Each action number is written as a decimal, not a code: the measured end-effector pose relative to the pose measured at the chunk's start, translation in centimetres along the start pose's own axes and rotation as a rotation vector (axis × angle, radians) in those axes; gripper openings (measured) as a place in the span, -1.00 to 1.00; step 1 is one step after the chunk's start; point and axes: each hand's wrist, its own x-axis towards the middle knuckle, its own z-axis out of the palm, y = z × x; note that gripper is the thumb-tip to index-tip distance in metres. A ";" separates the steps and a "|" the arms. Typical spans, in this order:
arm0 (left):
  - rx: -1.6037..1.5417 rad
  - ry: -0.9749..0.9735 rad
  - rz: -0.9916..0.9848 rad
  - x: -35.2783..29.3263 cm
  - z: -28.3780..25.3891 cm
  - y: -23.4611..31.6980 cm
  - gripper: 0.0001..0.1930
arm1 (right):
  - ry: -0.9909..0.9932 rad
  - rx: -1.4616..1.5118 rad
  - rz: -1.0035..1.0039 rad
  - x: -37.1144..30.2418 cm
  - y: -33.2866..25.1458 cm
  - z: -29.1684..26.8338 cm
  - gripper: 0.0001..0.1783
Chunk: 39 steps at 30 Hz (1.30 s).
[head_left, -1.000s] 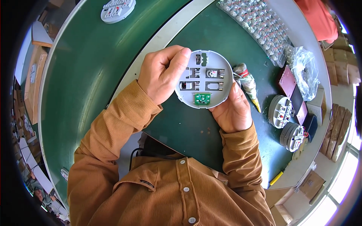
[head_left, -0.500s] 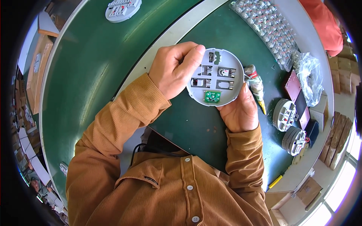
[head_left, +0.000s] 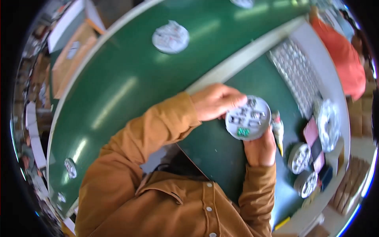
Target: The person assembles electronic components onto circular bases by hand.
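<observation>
A round light-grey plastic housing (head_left: 258, 106) is held up above the green worktable between my two hands. Metal contact pieces sit in its recesses, and a small green circuit board (head_left: 243, 132) lies in the part nearest me. My left hand (head_left: 215, 102) is closed at the upper left rim, its thumb laid over the edge; its other fingertips are partly hidden. From below and to the right, my right hand (head_left: 261, 149) supports the housing, its fingers hidden underneath. Motion blurs the fine parts.
Right of the housing lies a taped tool (head_left: 278, 131) with a yellow tip. Beyond are a tray of small parts (head_left: 295, 73), a clear plastic bag (head_left: 328, 124) and stacked round housings (head_left: 299, 158). Another housing (head_left: 170, 38) rests on the green surface across the pale rail. A person in red (head_left: 340, 59) is at far right.
The whole view has shifted, so the table and hands appear lower and farther right. Both hands remain on the housing. More round housings show on the far green surface.
</observation>
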 end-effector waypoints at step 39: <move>0.963 0.516 0.361 -3.9 1.2 -2.0 -0.78 | 1.026 -2.065 -0.302 8.1 -32.9 -23.9 -0.71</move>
